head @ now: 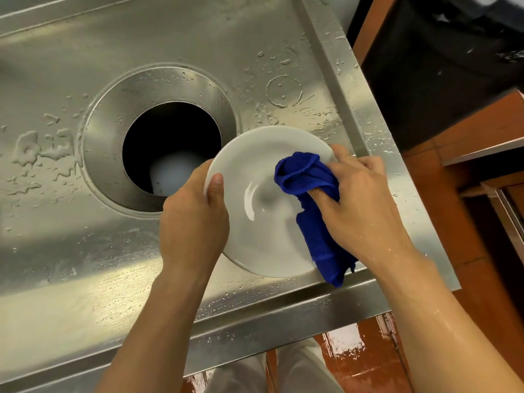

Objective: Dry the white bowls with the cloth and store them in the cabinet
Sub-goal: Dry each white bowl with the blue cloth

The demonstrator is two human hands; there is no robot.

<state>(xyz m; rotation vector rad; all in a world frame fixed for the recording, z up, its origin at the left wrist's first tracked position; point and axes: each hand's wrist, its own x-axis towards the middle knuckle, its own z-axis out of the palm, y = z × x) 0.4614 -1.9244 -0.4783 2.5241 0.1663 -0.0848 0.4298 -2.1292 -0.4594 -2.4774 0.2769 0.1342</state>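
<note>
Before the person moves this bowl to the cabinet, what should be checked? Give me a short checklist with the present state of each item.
1. Left hand has a firm grip on the white bowl rim: ok.
2. Right hand holds the blue cloth inside the bowl: ok.
3. Bowl inside dry: not ok, wet streaks show.
4. Bowl underside dry: cannot tell, hidden.
5. Steel counter dry for setting down: not ok, droplets.
6. Cabinet open and free: cannot tell, not in view.

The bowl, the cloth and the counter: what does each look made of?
The white bowl: probably glazed ceramic, smooth with a glossy highlight. The blue cloth: a soft looped weave, likely microfibre or terry, with a stitched edge. The counter: brushed metal, apparently stainless steel, with a dull reflective sheen and beaded water droplets.
</note>
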